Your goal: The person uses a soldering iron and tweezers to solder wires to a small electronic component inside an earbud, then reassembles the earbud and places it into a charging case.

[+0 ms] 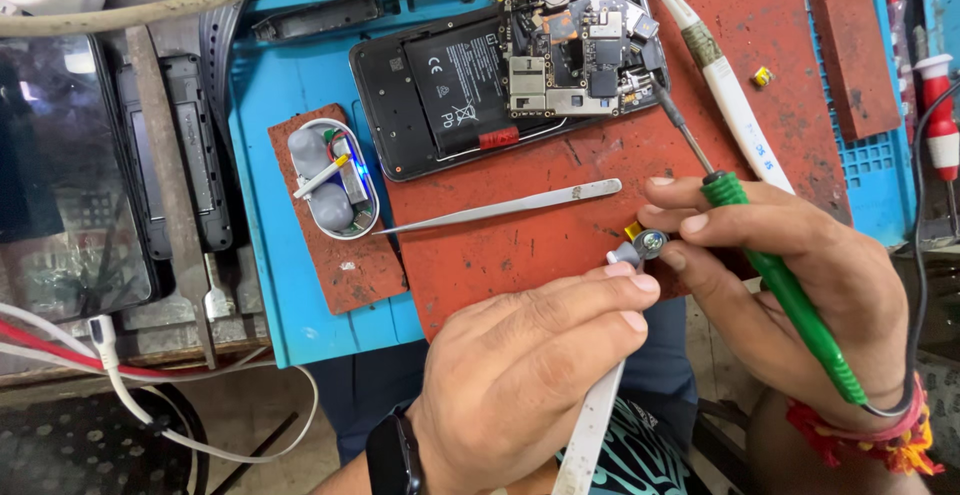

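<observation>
Nearest the camera, the left hand (520, 375), wearing a black wristband, is gripping a pair of flat white-metal tweezers (590, 425) with thumb and fingers pinched together; the tweezer tips are clamping a small round silver part with a yellow tab (643, 244) just above the near edge of the worn red rubber work mat (500, 245). Just right of it, the right hand (800, 275), with a red thread band at the wrist, is closing its fingers around a green-handled soldering iron (790, 295), fingertips also touching the small part; the iron's dark shaft is reaching far-left towards the opened black smartphone (500, 75), whose battery and circuit board are showing. A second pair of silver tweezers (500, 207) is lying loose on the mat between the hands and the phone. To the left, a white earbud case with a lit blue light (335, 180) is resting on a small red pad. Everything is sitting on a blue plastic repair tray (270, 285). At far left, a dark tablet screen (60, 175) is lying flat.
</observation>
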